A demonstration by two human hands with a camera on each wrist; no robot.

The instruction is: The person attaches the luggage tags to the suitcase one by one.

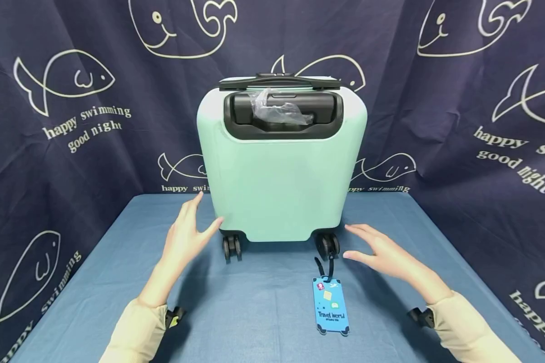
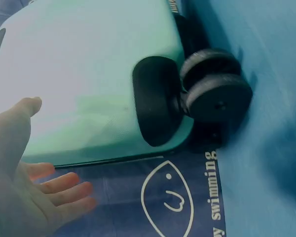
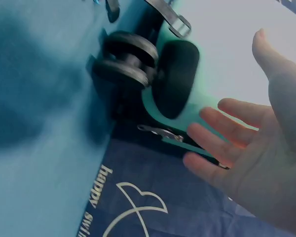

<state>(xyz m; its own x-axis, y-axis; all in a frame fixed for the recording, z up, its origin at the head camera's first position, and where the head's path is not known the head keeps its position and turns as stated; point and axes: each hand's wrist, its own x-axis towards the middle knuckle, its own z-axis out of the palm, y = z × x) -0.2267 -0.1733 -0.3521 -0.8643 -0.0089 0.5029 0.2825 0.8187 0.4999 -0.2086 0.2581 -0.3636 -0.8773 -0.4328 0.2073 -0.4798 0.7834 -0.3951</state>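
Suitcase [image 1: 281, 186], mint, upright on its wheels [image 1: 328, 245], apparently self-supporting, since left hand [image 1: 187, 236] and right hand [image 1: 381, 252] flank it outstretched, gripping nothing.

In the lower left of the head view, a cream sleeve [image 1: 133, 330] covers the left arm, its cloth lightly creased and its cuff ending below the bare left hand [image 1: 184, 241]. A matching cream sleeve [image 1: 465, 322], also creased, covers the right arm at the lower right, below the bare right hand [image 1: 383, 253]. Beside the left cuff sits a small black device [image 1: 179, 313] with a yellow-green patch; another small black device [image 1: 420, 317] sits by the right cuff. Both hands have slender fingers.
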